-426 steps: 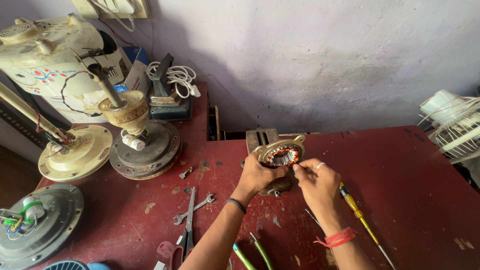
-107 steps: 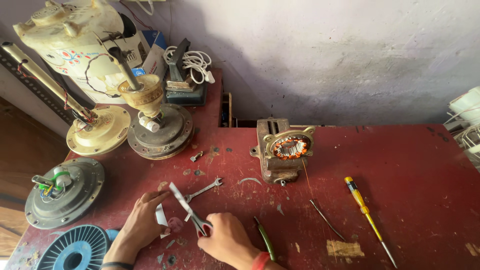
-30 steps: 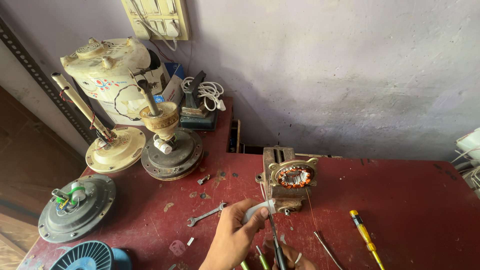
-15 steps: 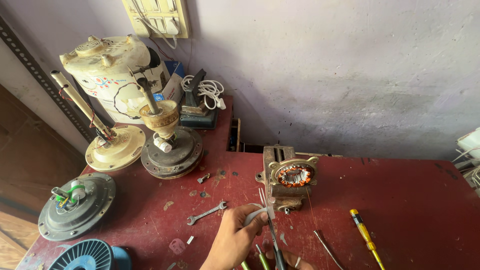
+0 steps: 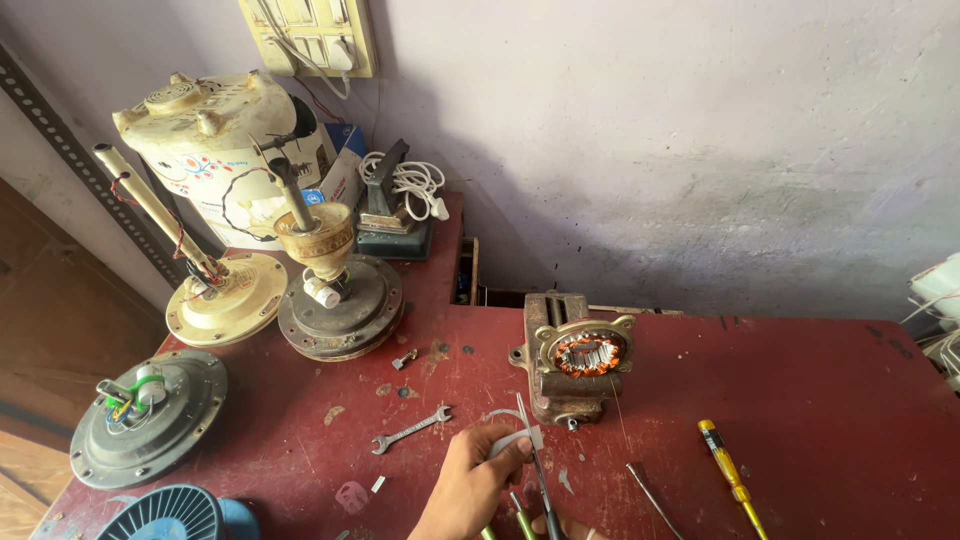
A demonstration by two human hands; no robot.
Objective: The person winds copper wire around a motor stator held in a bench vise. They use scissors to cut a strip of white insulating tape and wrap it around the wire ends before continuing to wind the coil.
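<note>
Scissors (image 5: 533, 455) stand almost upright in the left hand (image 5: 470, 490) at the lower middle of the view, with the blades pointing up toward the vise. The same hand is closed around them and also pinches a small white strip (image 5: 510, 440) between thumb and fingers. Only a fingertip of the right hand (image 5: 570, 527) shows at the bottom edge, just beside the scissors, and I cannot tell if it grasps something.

The red table (image 5: 820, 400) carries everything, and its paint is worn and spotted. At the far left corner stands a cream round housing (image 5: 205, 150) against the wall, under a wall switch board (image 5: 310, 35). Near it, a cream fan base with a long rod (image 5: 215, 295) lies beside a dark fan motor (image 5: 340, 305) with a brown cup on its shaft. Further left, at the table edge, sits a grey motor cover with green and coloured wires (image 5: 150, 415), and a blue finned wheel (image 5: 165, 515) shows below it.

A rusty vise (image 5: 570, 365) stands in the middle of the table and holds a stator with copper winding (image 5: 588, 353). Behind the fan motor, a dark tool with a white coiled cord (image 5: 400, 205) rests near the wall. A small spanner (image 5: 410, 430) lies left of the hand. A yellow screwdriver (image 5: 730, 475) and a thin metal rod (image 5: 650, 495) lie to the right, well apart from the hand. Two green handles (image 5: 520, 522) show at the bottom edge, just beside the scissors.
</note>
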